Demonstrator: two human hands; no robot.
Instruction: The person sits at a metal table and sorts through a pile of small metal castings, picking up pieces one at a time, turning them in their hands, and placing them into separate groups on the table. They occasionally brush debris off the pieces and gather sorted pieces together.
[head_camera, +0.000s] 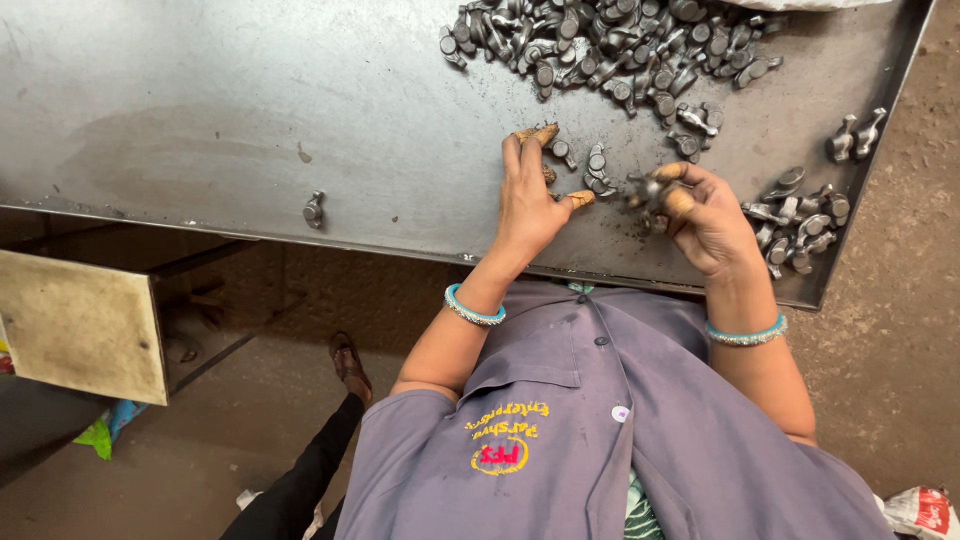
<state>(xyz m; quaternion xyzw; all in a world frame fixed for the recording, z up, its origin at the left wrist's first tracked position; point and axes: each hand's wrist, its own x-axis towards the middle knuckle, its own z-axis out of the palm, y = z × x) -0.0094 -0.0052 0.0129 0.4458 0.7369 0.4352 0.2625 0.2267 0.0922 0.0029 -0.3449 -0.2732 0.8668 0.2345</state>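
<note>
Grey steel covers the counter (250, 120), scuffed and bare toward its near-left part apart from one stray forged part (314, 209). I note the left hand (528, 195) lying flat on the sheet, fingers spread and clamped on nothing, its fingertips in stained brown caps and touching two or three small metal forgings (597, 170) just ahead of it. The right hand (705, 215) is curled shut around one dark forging (648, 188), held just above the sheet between thumb and capped fingers. A large heap of like pieces (610, 45) lies at the far edge, well apart from a smaller group (800, 225) just beside the right wrist; two more (855, 138) stand alone further right.

My judgement: the step in hand is a piece-by-piece check. To do it well, I would turn the held forging fully in the fingertips so every face shows, keep the left hand drawing only one piece at a time from the loose ones — not the heap — and keep the right-hand group distinct from the heap, since the near edge of the counter is close and pieces could roll off.
</note>
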